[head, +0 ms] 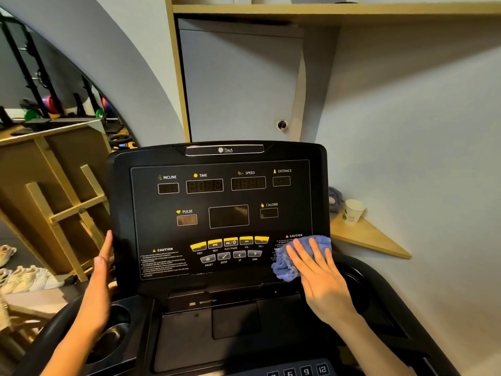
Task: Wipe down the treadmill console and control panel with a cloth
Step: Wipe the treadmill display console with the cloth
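Observation:
The black treadmill console [217,202] fills the middle of the head view, with dark display windows and a row of yellow buttons [230,242]. A crumpled blue cloth [287,263] lies against the panel's lower right corner, over the right caution label. My right hand [320,278] presses flat on the cloth with fingers spread. My left hand [104,263] rests edge-on against the console's left side, fingers straight, holding nothing. Below the panel sit a dark tray and a lower keypad [298,371] with number keys.
A wooden corner shelf [376,240] at the right carries a paper cup [352,211] and a grey-blue bundle. A cup holder [113,332] sits lower left. A wooden frame [62,202] and shoes [24,278] stand at the left, a cabinet [241,82] behind the console.

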`<state>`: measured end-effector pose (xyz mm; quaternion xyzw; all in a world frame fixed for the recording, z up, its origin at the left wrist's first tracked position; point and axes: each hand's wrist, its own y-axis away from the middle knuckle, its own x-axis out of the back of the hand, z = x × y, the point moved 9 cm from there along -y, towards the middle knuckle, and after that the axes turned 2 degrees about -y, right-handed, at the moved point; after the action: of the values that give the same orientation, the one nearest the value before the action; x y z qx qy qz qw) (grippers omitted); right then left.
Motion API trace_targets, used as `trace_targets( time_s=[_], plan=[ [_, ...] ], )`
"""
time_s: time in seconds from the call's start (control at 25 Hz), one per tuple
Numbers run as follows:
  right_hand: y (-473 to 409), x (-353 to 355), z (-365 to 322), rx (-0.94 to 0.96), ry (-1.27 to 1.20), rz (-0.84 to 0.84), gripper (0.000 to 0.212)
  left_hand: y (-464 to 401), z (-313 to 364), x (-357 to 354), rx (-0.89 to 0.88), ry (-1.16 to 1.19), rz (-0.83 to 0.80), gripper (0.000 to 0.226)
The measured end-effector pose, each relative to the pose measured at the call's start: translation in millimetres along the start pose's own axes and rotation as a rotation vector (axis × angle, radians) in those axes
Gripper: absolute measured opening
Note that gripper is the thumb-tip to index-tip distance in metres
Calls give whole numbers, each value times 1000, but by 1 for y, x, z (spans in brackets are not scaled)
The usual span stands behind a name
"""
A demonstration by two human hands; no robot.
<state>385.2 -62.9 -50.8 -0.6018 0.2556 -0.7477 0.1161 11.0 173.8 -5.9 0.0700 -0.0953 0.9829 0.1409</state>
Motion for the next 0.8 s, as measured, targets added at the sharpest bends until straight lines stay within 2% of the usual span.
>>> trace_targets(
  time_s=[0.32, 0.48, 0.72, 0.8],
  plan=[
    [-43, 2, 25, -87, -23, -81, 80, 2, 4, -3, 27, 12, -6, 67],
    [-83, 27, 41, -162, -177, -25, 85, 2, 6, -2, 34, 16, -3, 70],
    [-138, 58, 54, -270, -300, 50, 75, 4, 10, -3, 51, 43, -15, 64],
    [-153, 65, 54, -293, -308, 66, 72, 8, 17, -6, 66, 58, -14, 80]
  ],
)
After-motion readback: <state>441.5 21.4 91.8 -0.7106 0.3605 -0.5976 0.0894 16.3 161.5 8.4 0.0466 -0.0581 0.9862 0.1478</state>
